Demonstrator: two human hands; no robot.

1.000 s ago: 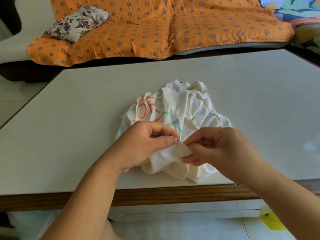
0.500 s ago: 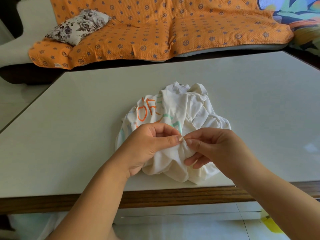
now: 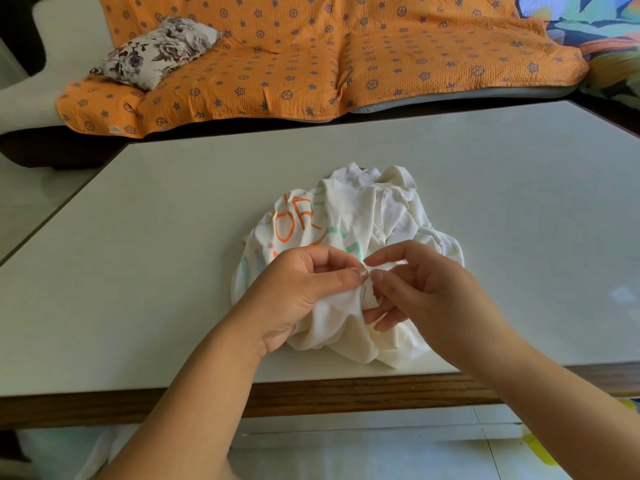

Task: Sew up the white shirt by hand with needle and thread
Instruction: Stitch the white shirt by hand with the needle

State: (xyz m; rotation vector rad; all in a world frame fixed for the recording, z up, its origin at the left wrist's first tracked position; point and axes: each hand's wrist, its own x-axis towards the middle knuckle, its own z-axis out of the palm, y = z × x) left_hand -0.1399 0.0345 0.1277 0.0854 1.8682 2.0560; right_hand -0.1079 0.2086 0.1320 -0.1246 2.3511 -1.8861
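Observation:
A crumpled white shirt (image 3: pixel 360 216) with orange and green lettering lies on the pale table (image 3: pixel 156 271) near its front edge. My left hand (image 3: pixel 298 292) pinches a raised fold of the shirt between thumb and forefinger. Right beside it, my right hand (image 3: pixel 422 289) has thumb and forefinger brought together at the same fold, the other fingers curled under the cloth. Needle and thread are too small to make out between the fingertips.
The table has a dark wooden front edge (image 3: pixel 346 393). Behind it stands a sofa under an orange patterned cover (image 3: pixel 311 57) with a floral cushion (image 3: pixel 156 51). Pale floor shows below the table edge.
Both hands have stayed at the fold. The right hand's forefinger has lifted and spread a little from its thumb. The view has shifted down slightly.

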